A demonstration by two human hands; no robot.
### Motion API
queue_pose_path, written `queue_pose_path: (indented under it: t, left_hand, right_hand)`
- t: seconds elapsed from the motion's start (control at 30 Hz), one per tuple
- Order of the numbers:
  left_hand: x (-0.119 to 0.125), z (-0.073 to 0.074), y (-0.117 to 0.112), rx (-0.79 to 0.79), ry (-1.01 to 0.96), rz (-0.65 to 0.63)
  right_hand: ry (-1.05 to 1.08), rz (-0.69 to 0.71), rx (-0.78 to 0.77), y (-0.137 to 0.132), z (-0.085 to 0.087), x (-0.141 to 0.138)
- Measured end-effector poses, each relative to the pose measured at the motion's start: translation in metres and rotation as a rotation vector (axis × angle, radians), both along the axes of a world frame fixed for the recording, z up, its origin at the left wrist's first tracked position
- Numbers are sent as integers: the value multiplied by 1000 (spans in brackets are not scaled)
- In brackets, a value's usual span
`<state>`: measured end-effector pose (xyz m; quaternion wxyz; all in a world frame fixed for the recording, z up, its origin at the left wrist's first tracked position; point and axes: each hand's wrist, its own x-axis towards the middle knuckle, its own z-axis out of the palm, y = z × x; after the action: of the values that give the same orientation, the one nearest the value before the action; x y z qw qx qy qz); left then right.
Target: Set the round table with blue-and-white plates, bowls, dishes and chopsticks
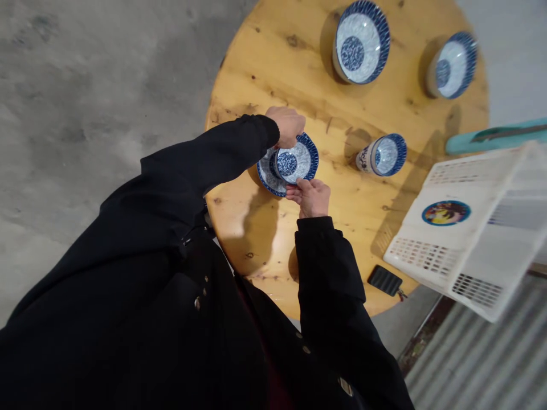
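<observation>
Bowl with a blue rim is held over a lower bowl on the round table; whether the two touch is unclear. The left hand grasps its far rim, fingers partly hidden, while the right hand pinches the near rim between thumb and fingers. A small bowl stands to the right, near a white basket; a black case lies by the table's edge.
</observation>
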<state>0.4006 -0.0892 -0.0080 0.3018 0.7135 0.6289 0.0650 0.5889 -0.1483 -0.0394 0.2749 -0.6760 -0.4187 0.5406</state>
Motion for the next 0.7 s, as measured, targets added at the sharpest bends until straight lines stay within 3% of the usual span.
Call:
queue_pose_path:
  t: [0.1,0.2,0.33,0.43,0.53,0.63,0.7]
  left_hand:
    - [-3,-1,0,56,6,10]
    - [-11,1,-4,138,-22,60]
    - [-26,9,-26,206,-126,144]
    - [-33,12,-58,244,-226,201]
    - [-38,8,-101,243,-270,256]
    - [-37,2,-152,88,-296,327]
    - [-30,1,-190,-9,-313,382]
  right_hand:
    - [-16,29,7,-2,7,4]
    - [-17,29,50,-12,24,15]
    - [40,-46,98,-56,53,38]
    - [88,-69,8,-111,62,58]
    - [148,-140,-131,-169,54,69]
    - [242,-211,-206,-211,40,71]
    - [299,-224,-216,-226,34,68]
